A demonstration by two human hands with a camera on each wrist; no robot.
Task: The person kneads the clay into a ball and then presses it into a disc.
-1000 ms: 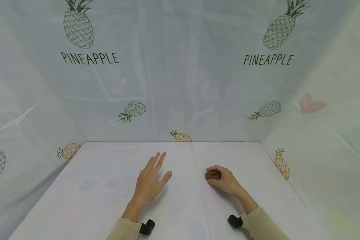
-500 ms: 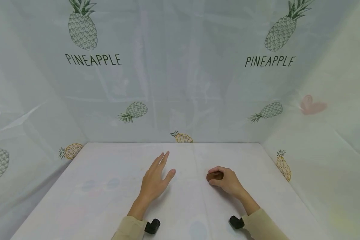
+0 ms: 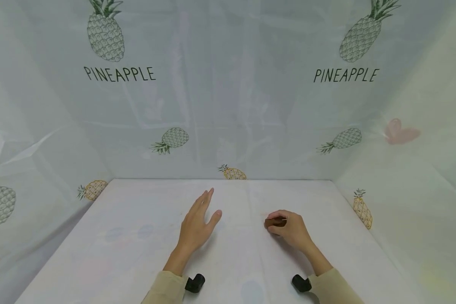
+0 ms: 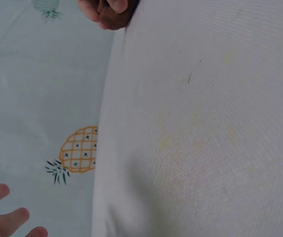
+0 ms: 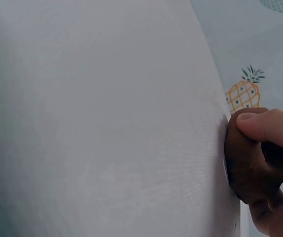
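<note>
My right hand (image 3: 294,232) pinches a brown, rounded, ring-like object (image 5: 247,168) with a dark hollow in it. In the right wrist view the thumb presses its upper side and other fingers lie below it. Low over the right half of the white table, this object shows only partly in the head view, behind the fingers. My left hand (image 3: 195,230) hovers to the left with its fingers extended, the thumb spread away, and nothing in its grasp. Its fingertips (image 4: 16,217) show at the lower left of the left wrist view.
A white cloth covers the table (image 3: 137,261). Behind it hangs a pale curtain (image 3: 228,97) printed with pineapples, and similar sheets stand at both sides. Each sleeve carries a small black device, one at the left wrist (image 3: 195,283), one at the right wrist (image 3: 301,283).
The head view shifts slightly. My left hand drifts a little to the right, fingers still extended. The right hand keeps its pinch on the brown object and moves slightly right.
</note>
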